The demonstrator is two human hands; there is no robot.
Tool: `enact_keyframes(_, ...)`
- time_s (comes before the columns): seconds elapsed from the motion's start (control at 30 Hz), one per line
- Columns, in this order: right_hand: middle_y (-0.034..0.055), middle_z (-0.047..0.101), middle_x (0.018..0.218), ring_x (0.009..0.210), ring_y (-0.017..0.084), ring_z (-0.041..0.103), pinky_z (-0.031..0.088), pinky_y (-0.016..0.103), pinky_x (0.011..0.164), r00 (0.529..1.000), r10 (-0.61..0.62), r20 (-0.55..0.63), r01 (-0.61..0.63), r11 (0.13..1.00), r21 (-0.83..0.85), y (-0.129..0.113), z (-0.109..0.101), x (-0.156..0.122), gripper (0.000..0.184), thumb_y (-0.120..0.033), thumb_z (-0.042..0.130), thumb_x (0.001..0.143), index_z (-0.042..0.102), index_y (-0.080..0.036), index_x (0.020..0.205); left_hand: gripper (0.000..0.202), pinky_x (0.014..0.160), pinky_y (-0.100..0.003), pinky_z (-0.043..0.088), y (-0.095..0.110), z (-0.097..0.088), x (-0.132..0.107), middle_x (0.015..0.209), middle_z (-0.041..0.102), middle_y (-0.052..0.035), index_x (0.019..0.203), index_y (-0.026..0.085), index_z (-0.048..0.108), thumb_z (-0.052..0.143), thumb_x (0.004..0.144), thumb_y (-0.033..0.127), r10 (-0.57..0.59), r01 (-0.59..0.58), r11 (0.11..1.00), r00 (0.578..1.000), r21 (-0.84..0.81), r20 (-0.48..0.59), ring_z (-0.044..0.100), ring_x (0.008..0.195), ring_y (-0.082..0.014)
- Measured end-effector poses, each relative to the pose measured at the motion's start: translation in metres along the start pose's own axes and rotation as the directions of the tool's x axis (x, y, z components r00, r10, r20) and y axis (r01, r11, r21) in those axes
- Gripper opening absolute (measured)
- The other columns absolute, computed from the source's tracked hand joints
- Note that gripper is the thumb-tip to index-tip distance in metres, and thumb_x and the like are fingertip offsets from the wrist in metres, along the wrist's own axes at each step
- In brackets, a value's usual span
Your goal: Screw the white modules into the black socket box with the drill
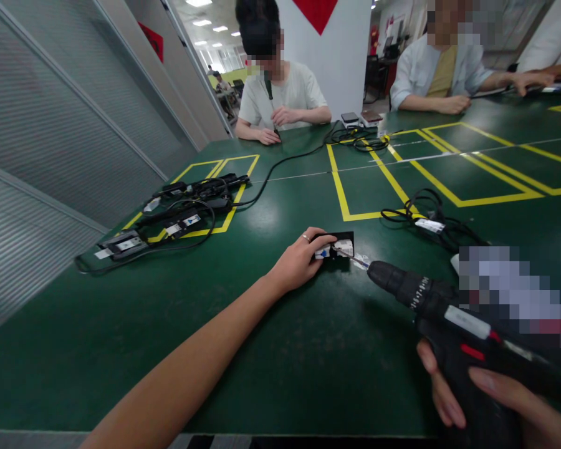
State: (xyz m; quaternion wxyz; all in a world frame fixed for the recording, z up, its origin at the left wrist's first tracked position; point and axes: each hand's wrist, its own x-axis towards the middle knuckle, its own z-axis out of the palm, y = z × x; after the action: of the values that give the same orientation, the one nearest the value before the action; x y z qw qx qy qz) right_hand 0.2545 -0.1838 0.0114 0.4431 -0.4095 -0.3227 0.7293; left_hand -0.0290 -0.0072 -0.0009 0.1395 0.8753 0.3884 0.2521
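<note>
My left hand (299, 259), with a ring on one finger, grips a small black box-like part (346, 238) resting on the green table. White labels with a blue mark show on its near side. Wrapped around the handle of a black cordless drill (430, 299) is my right hand (467, 386). The drill points left, and its thin metal bit reaches the labelled side of the black part. Whether the bit tip touches a screw there is too small to tell. A pale label or scrap lies beneath the bit.
Black devices and cables (187, 206) lie at the left. A coiled cable (425, 215) is at the right, beside a pixelated item (509, 290). More cables (362, 137) lie farther back. Yellow tape (339, 187) marks the green table (280, 343). Two people sit across; one holds a screwdriver-like tool.
</note>
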Motion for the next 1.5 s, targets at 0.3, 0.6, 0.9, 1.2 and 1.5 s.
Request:
enact_keyframes(0.3, 0.0072, 0.069, 0.062, 0.054, 0.022, 0.059, 0.045, 0.034, 0.056, 0.999, -0.004, 0.04, 0.005, 1.0, -0.013, 0.0, -0.001, 0.0, 0.032, -0.036, 0.041, 0.087, 0.067, -0.019, 0.094, 0.051, 0.101, -0.041, 0.044, 0.002, -0.001, 0.0, 0.126, 0.043, -0.0065, 0.126, 0.025, 0.046, 0.049, 0.079, 0.004, -0.015, 0.014, 1.0, 1.0, 0.014, 0.009, 0.047, 0.115, -0.021)
enact_keyframes(0.6, 0.0069, 0.069, 0.062, 0.053, 0.022, 0.059, 0.045, 0.034, 0.055, 1.0, -0.007, 0.03, 0.008, 1.0, -0.016, 0.0, -0.002, -0.001, 0.031, -0.036, 0.042, 0.087, 0.067, -0.019, 0.093, 0.052, 0.102, -0.041, 0.044, 0.002, -0.001, 0.0, 0.128, 0.043, -0.0062, 0.126, 0.025, 0.046, 0.049, 0.079, 0.004, -0.025, 0.025, 1.0, 1.0, 0.008, 0.011, 0.047, 0.117, -0.021)
enact_keyframes(0.9, 0.0043, 0.063, 0.053, 0.047, 0.025, 0.059, 0.049, 0.039, 0.049, 0.991, -0.071, -0.114, 0.065, 0.997, -0.05, -0.006, 0.022, 0.009, 0.037, -0.05, 0.068, 0.063, 0.066, -0.021, 0.085, 0.052, 0.102, -0.04, 0.043, 0.001, 0.0, 0.001, 0.127, 0.043, -0.0058, 0.126, 0.025, 0.046, 0.049, 0.078, 0.004, -0.027, 0.027, 1.0, 0.999, 0.014, 0.018, 0.046, 0.117, -0.0207)
enact_keyframes(1.2, 0.0079, 0.066, 0.055, 0.05, 0.025, 0.059, 0.046, 0.037, 0.05, 1.0, -0.018, -0.024, 0.017, 0.999, -0.038, 0.0, 0.001, 0.003, 0.034, -0.046, 0.054, 0.076, 0.069, -0.018, 0.089, 0.053, 0.101, -0.042, 0.044, 0.0, 0.001, 0.0, 0.127, 0.043, -0.0061, 0.126, 0.026, 0.045, 0.049, 0.078, 0.004, -0.028, 0.028, 1.0, 0.999, 0.01, 0.015, 0.046, 0.117, -0.0219)
enact_keyframes(1.5, 0.0087, 0.068, 0.064, 0.054, 0.022, 0.058, 0.044, 0.034, 0.057, 0.999, 0.007, 0.04, -0.006, 1.0, -0.011, 0.003, -0.005, -0.001, 0.035, -0.039, 0.042, 0.084, 0.069, -0.018, 0.094, 0.051, 0.101, -0.043, 0.044, 0.001, 0.0, 0.0, 0.126, 0.043, -0.0068, 0.126, 0.025, 0.046, 0.049, 0.079, 0.005, -0.011, 0.011, 1.0, 1.0, 0.008, 0.002, 0.048, 0.116, -0.0216)
